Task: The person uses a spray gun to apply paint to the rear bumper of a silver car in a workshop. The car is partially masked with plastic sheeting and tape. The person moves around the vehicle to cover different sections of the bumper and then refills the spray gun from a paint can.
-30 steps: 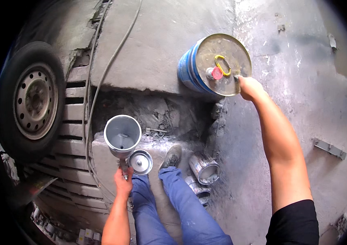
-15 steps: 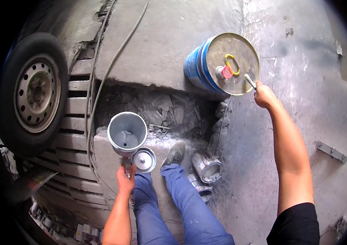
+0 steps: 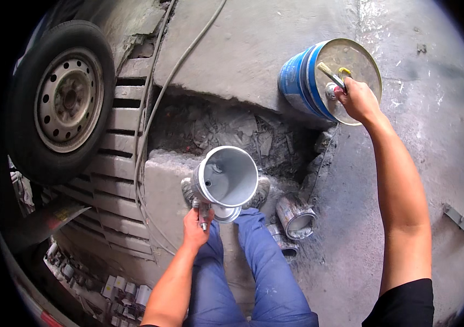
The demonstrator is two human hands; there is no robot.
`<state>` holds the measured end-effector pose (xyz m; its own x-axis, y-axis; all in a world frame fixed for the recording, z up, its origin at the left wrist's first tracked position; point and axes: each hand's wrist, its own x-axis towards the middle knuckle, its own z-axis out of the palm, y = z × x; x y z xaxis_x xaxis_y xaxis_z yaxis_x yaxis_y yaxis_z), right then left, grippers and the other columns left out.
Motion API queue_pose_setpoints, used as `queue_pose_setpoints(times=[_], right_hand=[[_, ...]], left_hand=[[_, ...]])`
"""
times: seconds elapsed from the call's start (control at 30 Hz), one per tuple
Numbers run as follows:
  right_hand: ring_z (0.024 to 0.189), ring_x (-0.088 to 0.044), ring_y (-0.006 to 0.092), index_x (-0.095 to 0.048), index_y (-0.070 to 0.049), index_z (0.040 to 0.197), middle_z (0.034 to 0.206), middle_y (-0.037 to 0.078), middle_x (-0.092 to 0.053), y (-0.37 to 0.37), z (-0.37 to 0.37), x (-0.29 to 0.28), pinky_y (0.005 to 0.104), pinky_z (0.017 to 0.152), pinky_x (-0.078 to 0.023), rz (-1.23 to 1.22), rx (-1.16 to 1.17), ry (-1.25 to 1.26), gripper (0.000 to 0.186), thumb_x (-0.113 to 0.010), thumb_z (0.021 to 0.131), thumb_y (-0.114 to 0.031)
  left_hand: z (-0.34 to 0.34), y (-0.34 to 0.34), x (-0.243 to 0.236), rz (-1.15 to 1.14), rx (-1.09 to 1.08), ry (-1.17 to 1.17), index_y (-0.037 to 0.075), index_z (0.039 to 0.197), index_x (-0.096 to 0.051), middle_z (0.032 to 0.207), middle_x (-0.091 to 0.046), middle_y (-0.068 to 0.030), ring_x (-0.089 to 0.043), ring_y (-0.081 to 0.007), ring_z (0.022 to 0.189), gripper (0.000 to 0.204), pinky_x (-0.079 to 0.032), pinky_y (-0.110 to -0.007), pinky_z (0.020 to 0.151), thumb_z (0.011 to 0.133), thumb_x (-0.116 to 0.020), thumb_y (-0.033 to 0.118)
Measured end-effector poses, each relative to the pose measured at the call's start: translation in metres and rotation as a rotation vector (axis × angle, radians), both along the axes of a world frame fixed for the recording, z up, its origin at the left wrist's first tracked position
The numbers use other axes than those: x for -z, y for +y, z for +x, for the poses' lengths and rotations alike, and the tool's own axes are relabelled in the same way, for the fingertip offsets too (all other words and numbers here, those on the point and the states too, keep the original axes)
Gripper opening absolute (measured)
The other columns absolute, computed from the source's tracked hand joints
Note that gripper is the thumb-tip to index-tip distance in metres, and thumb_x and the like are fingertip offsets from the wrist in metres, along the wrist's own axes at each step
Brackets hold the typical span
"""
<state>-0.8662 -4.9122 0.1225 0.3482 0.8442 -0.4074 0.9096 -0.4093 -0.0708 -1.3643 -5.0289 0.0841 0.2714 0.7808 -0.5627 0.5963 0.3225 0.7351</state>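
Note:
My left hand (image 3: 195, 231) is closed around the metal handle of what looks like a spray gun (image 3: 203, 213). A round, open grey cup (image 3: 227, 177) sits at its top, tilted so its inside shows. Part of a round metal lid (image 3: 226, 214) appears behind the cup, near my legs. In my right hand (image 3: 360, 101) is a paintbrush (image 3: 331, 74) with pale bristles. That hand is over the top of a blue drum (image 3: 300, 82), at its spout with a red cap (image 3: 338, 91). A yellow ring handle (image 3: 345, 71) shows just beyond the fingers.
A broken pit with rubble (image 3: 237, 128) lies ahead of my feet. Two paint-stained cans (image 3: 296, 218) lie to the right of my legs. A wheel (image 3: 63, 101) stands at left, beside a slatted grate (image 3: 120, 141) and hoses (image 3: 150, 114). A metal bracket (image 3: 460, 222) is far right.
My right hand has moved from the drum's edge to its capped spout, brush still held. The cup has shifted right, partly covering the lid. My view has turned, and my feet now stand side by side.

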Motion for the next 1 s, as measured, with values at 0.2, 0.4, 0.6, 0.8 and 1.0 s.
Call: queue_pose_setpoints(times=[0.2,0.4,0.6,0.8,1.0], right_hand=[[0.089,-0.061,0.0417,-0.061,0.006,0.086,0.091,0.028,-0.063,0.017,-0.003,0.003,0.0468,0.079,-0.048,-0.186,0.423,0.243,0.032,-0.061,0.080,-0.025],[0.087,-0.064,0.0362,-0.057,-0.007,0.091,0.089,0.019,-0.065,0.011,-0.008,-0.002,0.0477,0.073,-0.050,-0.161,-0.232,-0.165,0.013,-0.049,0.085,-0.016],[0.070,-0.064,0.0291,-0.060,-0.003,0.089,0.072,0.015,-0.062,-0.005,0.000,-0.004,0.0417,0.061,-0.049,0.108,0.208,0.037,0.034,-0.057,0.084,-0.037],[0.046,-0.039,0.0086,-0.052,-0.012,0.068,0.057,-0.001,-0.046,0.007,-0.006,-0.006,0.0257,0.041,-0.026,-0.149,1.115,0.760,0.028,-0.060,0.082,-0.035],[0.047,-0.037,0.0042,-0.054,-0.016,0.067,0.060,-0.004,-0.047,0.009,-0.007,0.004,0.0214,0.043,-0.026,-0.055,1.205,0.707,0.018,-0.063,0.077,-0.027]], left_hand=[[0.001,0.001,0.001,-0.058,-0.007,-0.015,0.002,0.096,-0.059,0.077,-0.062,-0.0048,-0.055,-0.0119,0.070,0.017,-0.047,-0.029,0.065,0.087,-0.064,0.015],[-0.001,-0.001,0.009,-0.029,-0.067,-0.062,0.001,0.098,-0.060,0.075,-0.062,-0.0058,-0.055,-0.0123,0.067,0.019,-0.047,-0.030,0.062,0.085,-0.065,0.014],[0.000,0.005,0.005,-0.048,-0.035,-0.014,0.001,0.096,-0.060,0.074,-0.062,-0.0064,-0.056,-0.0142,0.067,0.018,-0.047,-0.030,0.063,0.085,-0.064,0.014],[-0.001,0.007,0.009,-0.054,-0.058,-0.021,0.000,0.095,-0.059,0.074,-0.063,-0.0081,-0.057,-0.0149,0.066,0.018,-0.048,-0.031,0.063,0.086,-0.064,0.015],[0.001,0.009,0.011,-0.024,-0.024,-0.013,0.001,0.096,-0.060,0.075,-0.063,-0.0107,-0.057,-0.0163,0.066,0.019,-0.048,-0.032,0.063,0.085,-0.065,0.015]])
